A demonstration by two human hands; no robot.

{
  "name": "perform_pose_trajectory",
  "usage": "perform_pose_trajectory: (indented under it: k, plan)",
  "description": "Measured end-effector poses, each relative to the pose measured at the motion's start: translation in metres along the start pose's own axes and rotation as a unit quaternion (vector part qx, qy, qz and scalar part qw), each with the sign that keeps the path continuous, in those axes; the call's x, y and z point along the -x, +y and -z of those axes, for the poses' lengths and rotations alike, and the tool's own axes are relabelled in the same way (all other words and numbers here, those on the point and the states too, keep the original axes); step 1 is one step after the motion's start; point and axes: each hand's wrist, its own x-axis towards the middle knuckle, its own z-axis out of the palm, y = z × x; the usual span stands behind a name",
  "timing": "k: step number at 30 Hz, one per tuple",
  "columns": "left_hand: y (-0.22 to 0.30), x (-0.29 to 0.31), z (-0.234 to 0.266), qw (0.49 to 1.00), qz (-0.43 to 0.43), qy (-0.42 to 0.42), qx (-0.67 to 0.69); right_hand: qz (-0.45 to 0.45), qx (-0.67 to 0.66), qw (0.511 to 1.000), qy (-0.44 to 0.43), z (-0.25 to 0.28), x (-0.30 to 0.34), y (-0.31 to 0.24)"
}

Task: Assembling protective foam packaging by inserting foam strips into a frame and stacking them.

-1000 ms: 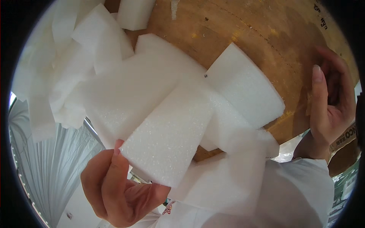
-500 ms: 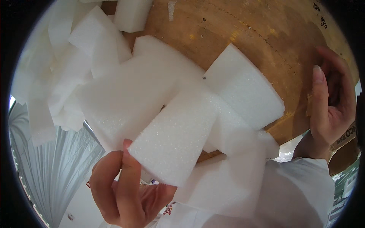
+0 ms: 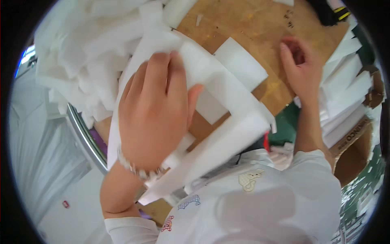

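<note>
My left hand [image 3: 152, 101] lies back up over a large white foam frame [image 3: 248, 122], its fingers stretched forward and its thumb apart. The fingertips rest on the frame's upper left part, and a beaded bracelet circles the wrist. Through the frame's opening, a flat white foam piece [image 3: 211, 107] shows on brown board. Beyond the frame's far side lies a white foam block [image 3: 241, 63]. My right hand [image 3: 300, 61] hovers to the right of that block, fingers loosely curled with a gap to the thumb and nothing between them.
A brown board surface [image 3: 243, 20] lies underneath. White foam pieces [image 3: 89, 61] are heaped at the left, beside a curved metal edge [image 3: 87, 138]. At the right stands an open cardboard box [image 3: 353, 150] near white foam strips [image 3: 343, 85]. A black item with yellow stripes [image 3: 331, 12] sits at the far right.
My left hand has let go of the foam block it pinched and moved up over the foam, palm down. My right hand appears farther left and higher. The view has shifted, showing more surroundings.
</note>
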Motion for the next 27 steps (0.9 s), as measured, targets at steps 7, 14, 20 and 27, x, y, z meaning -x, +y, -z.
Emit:
perform_pose_trajectory:
  k: [7,14,20,27]
  plan:
    - [-0.036,0.089,0.08,0.969,0.071,0.147,0.185,0.178,-0.154,0.971,0.039,0.001,-0.023,-0.041]
    - [-0.042,0.212,0.081,0.949,0.213,0.114,0.204,0.542,-0.112,0.786,-0.276,-0.086,-0.079,-0.194]
    - [-0.035,0.31,0.072,0.845,0.346,0.244,0.325,0.616,0.16,0.733,-0.241,-0.115,-0.05,-0.175]
    - [-0.03,0.37,0.027,0.708,0.404,0.401,0.418,0.521,0.109,0.765,-0.363,-0.11,-0.054,-0.167]
